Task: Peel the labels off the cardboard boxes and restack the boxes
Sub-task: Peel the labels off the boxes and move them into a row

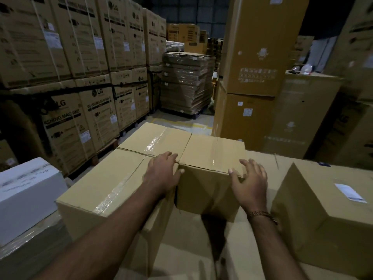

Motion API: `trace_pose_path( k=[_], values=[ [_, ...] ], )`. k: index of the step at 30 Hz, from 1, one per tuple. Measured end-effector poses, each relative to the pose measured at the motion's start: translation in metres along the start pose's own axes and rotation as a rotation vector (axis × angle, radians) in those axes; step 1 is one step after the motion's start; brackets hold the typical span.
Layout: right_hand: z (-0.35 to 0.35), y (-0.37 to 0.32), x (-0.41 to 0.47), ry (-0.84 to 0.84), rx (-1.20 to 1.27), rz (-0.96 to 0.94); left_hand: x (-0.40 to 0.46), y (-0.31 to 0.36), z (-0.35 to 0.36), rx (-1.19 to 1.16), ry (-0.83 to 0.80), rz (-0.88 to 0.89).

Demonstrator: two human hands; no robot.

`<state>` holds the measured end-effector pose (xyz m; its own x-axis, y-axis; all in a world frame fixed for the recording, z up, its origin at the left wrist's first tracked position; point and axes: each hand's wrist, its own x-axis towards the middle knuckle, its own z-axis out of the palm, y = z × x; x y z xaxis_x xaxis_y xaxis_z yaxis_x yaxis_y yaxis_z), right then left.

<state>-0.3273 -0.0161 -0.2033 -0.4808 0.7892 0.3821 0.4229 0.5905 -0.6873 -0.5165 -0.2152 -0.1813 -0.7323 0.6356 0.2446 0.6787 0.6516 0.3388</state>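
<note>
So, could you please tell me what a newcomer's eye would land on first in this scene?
First, the two hands at the centre: the left hand and the right hand rest on either side of a plain cardboard box in a taped cluster. Next, the white label on the box at lower right. Then the stacked washing machine cartons along the left.

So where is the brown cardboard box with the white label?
In the head view, the brown cardboard box with a white label sits at the right, beside the right hand.
</note>
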Motion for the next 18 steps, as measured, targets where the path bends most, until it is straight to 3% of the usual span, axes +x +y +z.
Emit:
trace_pose_path(
  k=[6,12,18],
  values=[
    [-0.042,-0.019,-0.074,-0.044,0.063,-0.065,-0.037,0.045,-0.02,-0.321,0.178,0.056],
    [-0.11,-0.013,-0.14,-0.018,0.117,-0.044,-0.102,0.116,-0.01,-0.559,0.179,0.09],
    [-0.175,0.028,-0.182,-0.035,0.132,0.08,-0.177,0.186,0.026,-0.7,0.073,0.131]
  ],
)
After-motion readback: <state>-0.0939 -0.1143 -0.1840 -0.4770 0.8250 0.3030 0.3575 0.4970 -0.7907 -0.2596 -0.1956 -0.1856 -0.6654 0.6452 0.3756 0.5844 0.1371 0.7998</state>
